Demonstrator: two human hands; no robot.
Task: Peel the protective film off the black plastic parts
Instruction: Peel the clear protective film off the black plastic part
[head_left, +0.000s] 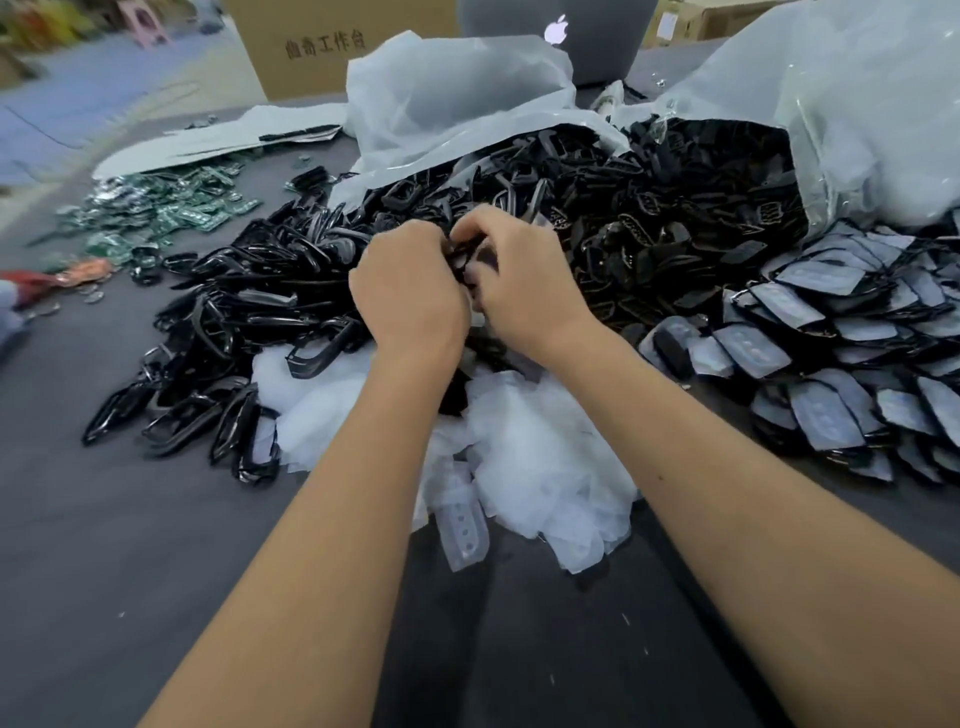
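My left hand (410, 286) and my right hand (524, 280) meet over the middle of the table, fingers curled round one small black plastic part (470, 260) held between them; most of it is hidden by my fingers. A heap of black frame parts (249, 322) spreads to the left. Black parts still covered in pale film (857, 353) lie stacked at the right. Loose peeled film (524, 457) is piled under my wrists.
Two big clear plastic bags (857, 104) spill more black parts (675, 208) at the back. Green circuit boards (156, 213) lie at the far left. A cardboard box (332, 41) and a laptop (571, 31) stand behind. Grey table (130, 545) surface shows near me.
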